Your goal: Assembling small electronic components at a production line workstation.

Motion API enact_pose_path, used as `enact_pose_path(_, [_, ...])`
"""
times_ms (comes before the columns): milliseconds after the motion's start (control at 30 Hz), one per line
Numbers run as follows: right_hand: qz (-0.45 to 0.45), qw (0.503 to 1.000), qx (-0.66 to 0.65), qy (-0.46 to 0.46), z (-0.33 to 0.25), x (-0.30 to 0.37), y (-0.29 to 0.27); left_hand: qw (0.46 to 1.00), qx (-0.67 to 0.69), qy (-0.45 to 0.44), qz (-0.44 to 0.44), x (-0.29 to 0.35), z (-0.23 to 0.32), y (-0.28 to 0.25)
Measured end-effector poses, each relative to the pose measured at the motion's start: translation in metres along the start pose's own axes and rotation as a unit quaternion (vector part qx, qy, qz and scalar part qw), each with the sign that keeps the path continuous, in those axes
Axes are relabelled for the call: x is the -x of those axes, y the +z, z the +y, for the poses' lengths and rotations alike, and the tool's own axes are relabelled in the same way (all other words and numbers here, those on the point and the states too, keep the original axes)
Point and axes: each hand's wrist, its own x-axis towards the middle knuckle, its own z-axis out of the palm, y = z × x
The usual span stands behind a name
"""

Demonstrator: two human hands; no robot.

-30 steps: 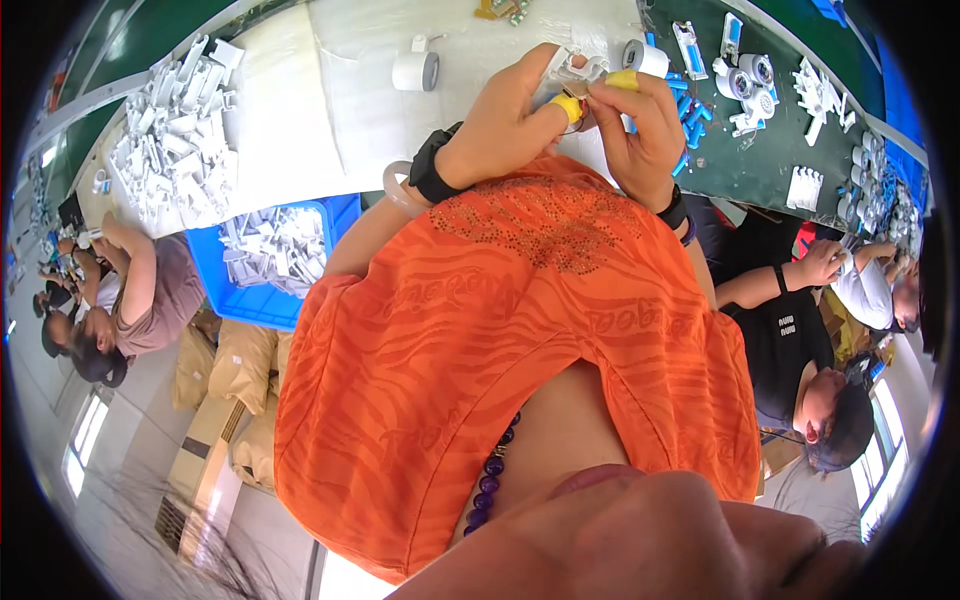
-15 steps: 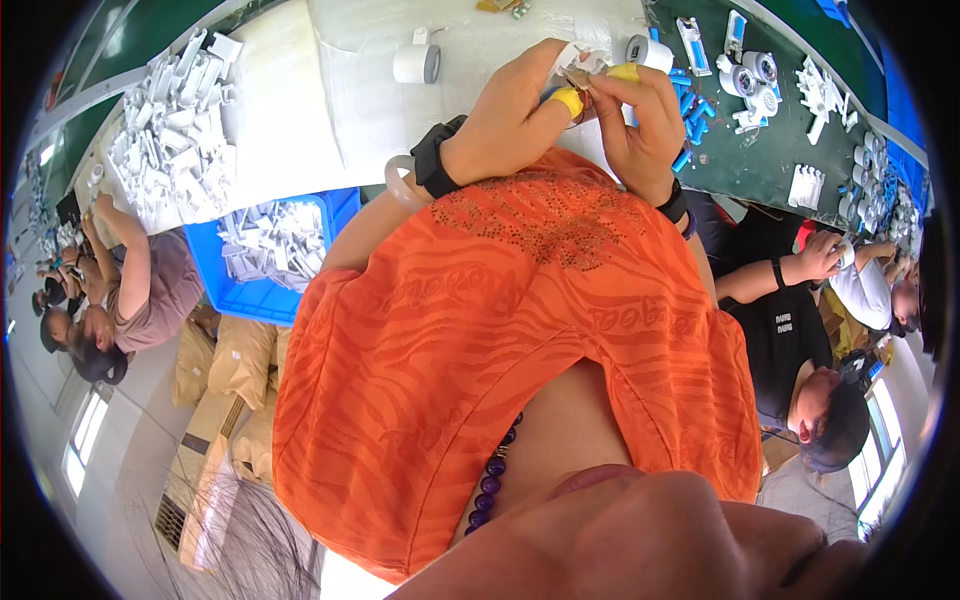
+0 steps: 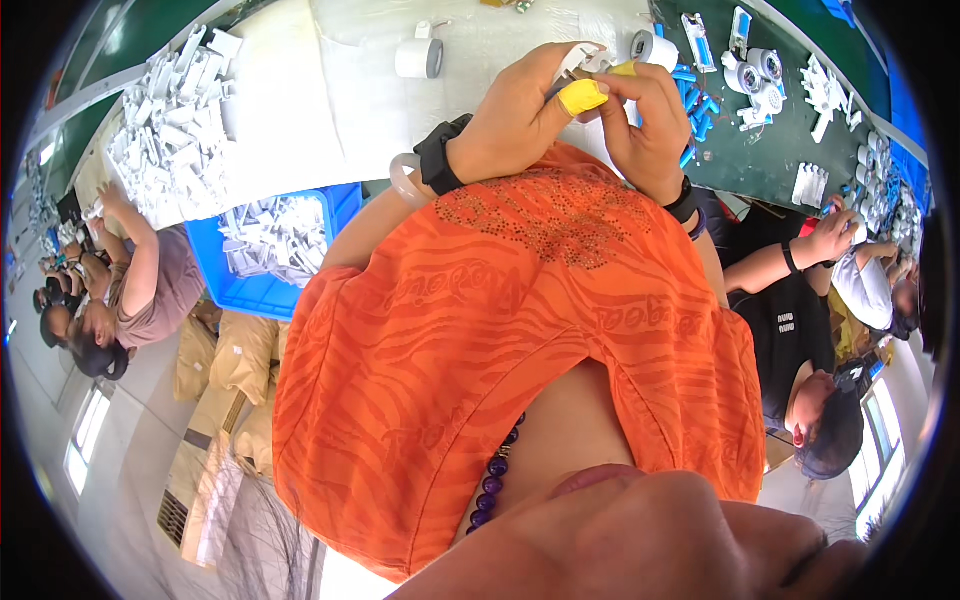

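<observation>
My left hand [image 3: 512, 122] is closed around a small white plastic part [image 3: 592, 60] above the table's near edge. Yellow tape [image 3: 582, 97] wraps its thumb. From the other side, my right hand [image 3: 650, 130] pinches at the same part, with yellow tape on one of its fingers too. My fingers hide much of the part and anything small between them. Just beyond my right hand lies a white cylinder [image 3: 657, 50], with blue cylinders [image 3: 702, 112] to its right. A second white cylinder with a dark end [image 3: 419, 58] lies beyond my left hand.
White plastic pieces [image 3: 175, 135] are heaped at the left, above a blue bin [image 3: 255, 300] holding more. Round white housings [image 3: 762, 75] and white parts [image 3: 822, 95] lie on the green tabletop [image 3: 740, 165]. Co-workers [image 3: 150, 265] sit at both sides; cartons stand behind.
Both hands have shifted slightly; my left thumb has turned, showing more of its tape. The white part stays between them. The co-workers' hands at both sides have moved.
</observation>
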Motion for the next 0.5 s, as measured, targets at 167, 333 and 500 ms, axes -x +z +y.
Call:
enact_pose_path(167, [-0.005,1.000,-0.003,-0.008,-0.002,0.002,-0.001,0.998,0.032,-0.045,-0.001,0.001,0.007,0.001])
enact_pose_path(333, [0.029,0.999,0.007,-0.025,0.004,-0.001,0.014,0.995,0.059,-0.079,0.021,-0.005,0.004,-0.001])
enact_pose_path(500, [-0.018,1.000,0.014,-0.006,0.028,-0.011,0.023,0.987,0.051,-0.153,-0.011,-0.023,-0.004,-0.032])
